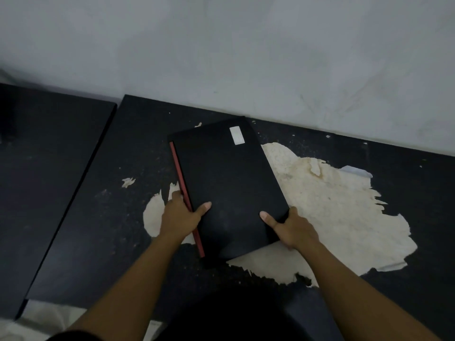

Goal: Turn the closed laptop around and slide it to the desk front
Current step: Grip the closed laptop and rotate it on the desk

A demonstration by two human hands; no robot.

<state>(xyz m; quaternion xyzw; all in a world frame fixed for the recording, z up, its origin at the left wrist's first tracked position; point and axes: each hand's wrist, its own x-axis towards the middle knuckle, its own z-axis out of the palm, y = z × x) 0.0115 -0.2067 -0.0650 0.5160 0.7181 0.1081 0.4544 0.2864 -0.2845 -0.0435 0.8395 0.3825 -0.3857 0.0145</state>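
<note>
**Closed laptop gripped at both near corners on a worn bench**

The closed laptop (pixel 226 185), matte black with a red strip (pixel 186 198) along its left long edge, lies flat on the bench (pixel 98 217) with its long axis running away from the person, slightly skewed so that the far end leans left. A pale rectangular sticker (pixel 236 135) sits near the far end of the lid. The far short edge lies close to the wall (pixel 246 57); the near short edge is well back from the front of the bench.

The left hand (pixel 181 217) grasps the left long edge near the near corner: thumb pressed on the lid, fingers wrapped over the red strip and down the side. The right hand (pixel 291 230) grasps the right near corner likewise, thumb flat on the lid and fingers curled around the edge. Both forearms reach in from the bottom of the view.

The bench top is black, and much of its coating has peeled away, baring a large cream-coloured patch (pixel 332 217) under and to the right of the laptop, with smaller flakes scattered about. A second dark surface (pixel 44 168) adjoins the bench on the left, separated by a narrow seam. The wall behind is plain grey-white.
</note>
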